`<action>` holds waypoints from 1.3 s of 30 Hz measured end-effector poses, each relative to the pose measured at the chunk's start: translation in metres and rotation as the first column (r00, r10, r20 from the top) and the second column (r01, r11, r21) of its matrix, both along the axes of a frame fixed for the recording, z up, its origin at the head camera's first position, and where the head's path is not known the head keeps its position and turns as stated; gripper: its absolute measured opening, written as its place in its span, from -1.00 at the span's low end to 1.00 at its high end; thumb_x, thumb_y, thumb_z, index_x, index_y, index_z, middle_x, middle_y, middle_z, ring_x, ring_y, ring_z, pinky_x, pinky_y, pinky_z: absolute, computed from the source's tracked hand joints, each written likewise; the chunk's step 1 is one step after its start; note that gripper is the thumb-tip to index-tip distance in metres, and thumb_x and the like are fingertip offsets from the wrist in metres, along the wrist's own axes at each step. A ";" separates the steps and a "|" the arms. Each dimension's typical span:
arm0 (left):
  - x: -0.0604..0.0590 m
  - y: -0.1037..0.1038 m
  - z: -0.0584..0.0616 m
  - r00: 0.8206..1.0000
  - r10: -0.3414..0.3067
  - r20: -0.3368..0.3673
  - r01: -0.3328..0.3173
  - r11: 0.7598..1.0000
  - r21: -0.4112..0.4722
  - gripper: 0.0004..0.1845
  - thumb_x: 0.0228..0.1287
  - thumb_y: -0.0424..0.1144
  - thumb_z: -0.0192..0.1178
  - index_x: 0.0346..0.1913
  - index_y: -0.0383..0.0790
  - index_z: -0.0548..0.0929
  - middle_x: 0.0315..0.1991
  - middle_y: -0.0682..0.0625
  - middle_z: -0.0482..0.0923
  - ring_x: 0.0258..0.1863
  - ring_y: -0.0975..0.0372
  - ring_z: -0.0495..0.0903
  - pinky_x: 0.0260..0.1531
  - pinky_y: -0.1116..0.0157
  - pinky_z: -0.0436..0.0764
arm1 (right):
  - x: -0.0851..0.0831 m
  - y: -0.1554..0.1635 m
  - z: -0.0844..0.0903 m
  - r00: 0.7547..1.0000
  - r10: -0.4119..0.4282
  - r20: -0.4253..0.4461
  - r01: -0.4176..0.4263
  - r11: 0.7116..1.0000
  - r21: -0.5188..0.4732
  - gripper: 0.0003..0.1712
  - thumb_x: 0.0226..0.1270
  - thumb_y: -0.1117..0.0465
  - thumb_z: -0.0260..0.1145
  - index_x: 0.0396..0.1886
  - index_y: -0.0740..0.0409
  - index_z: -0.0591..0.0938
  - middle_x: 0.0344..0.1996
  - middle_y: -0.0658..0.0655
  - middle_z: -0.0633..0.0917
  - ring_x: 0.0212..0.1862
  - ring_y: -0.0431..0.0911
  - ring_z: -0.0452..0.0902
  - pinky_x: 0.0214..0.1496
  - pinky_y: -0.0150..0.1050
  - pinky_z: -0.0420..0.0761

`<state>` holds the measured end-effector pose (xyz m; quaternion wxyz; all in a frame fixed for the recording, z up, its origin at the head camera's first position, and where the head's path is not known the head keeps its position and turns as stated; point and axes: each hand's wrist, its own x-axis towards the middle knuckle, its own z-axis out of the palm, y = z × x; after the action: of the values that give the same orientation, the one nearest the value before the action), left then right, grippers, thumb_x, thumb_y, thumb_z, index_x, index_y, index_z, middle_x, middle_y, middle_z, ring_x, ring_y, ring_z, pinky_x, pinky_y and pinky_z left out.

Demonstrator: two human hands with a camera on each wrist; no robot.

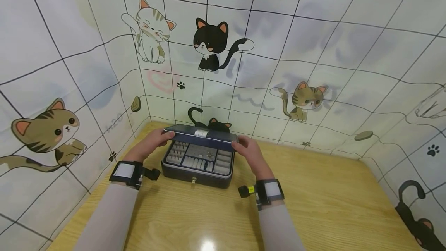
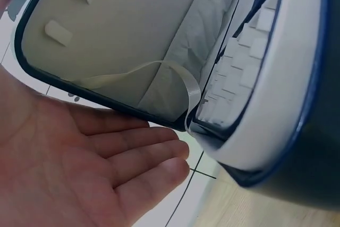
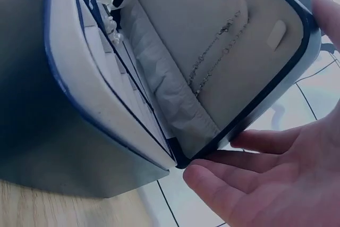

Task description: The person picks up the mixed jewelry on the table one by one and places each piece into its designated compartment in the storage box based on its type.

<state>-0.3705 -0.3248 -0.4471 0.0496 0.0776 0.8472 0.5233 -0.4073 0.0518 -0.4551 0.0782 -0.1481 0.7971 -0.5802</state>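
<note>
A dark navy jewelry box (image 1: 195, 179) rests on the wooden table, its lid (image 1: 223, 138) tilted partway up. My left hand (image 1: 156, 141) holds the lid's left front corner, thumb at the front edge; in the left wrist view its fingers (image 2: 135, 160) extend along the lid's side. At the right front corner my right hand (image 1: 249, 152) holds the lid the same way, its fingertips (image 3: 199, 176) against the side edge. Inside the lid, a silver chain (image 3: 204, 59) hangs over a gathered pocket (image 3: 170, 97). White ring rolls (image 1: 195, 162) and divided compartments (image 1: 223, 160) fill the tray.
A small metal clasp (image 1: 194, 180) sits on the box front. White cloth walls (image 1: 278, 42) with cat drawings stand close behind and left of the table (image 1: 313, 196). A pale ribbon (image 2: 183, 81) links lid and base.
</note>
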 end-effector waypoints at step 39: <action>0.008 0.007 0.000 0.998 0.036 -0.052 -0.048 0.969 -0.243 -0.11 0.34 0.33 0.27 0.51 -0.24 0.46 0.31 -0.25 0.65 0.38 -0.13 0.54 0.43 -0.23 0.42 | 0.016 -0.006 -0.011 0.991 0.034 -0.132 -0.017 0.991 0.132 -0.03 0.36 -0.18 0.48 0.62 0.05 0.31 0.55 0.23 0.47 0.63 0.20 0.29 0.61 0.25 0.28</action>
<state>-0.3628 -0.3179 -0.4475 0.0279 0.0650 0.9076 0.4139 -0.3911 0.0458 -0.4662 0.0413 -0.1917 0.8347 -0.5145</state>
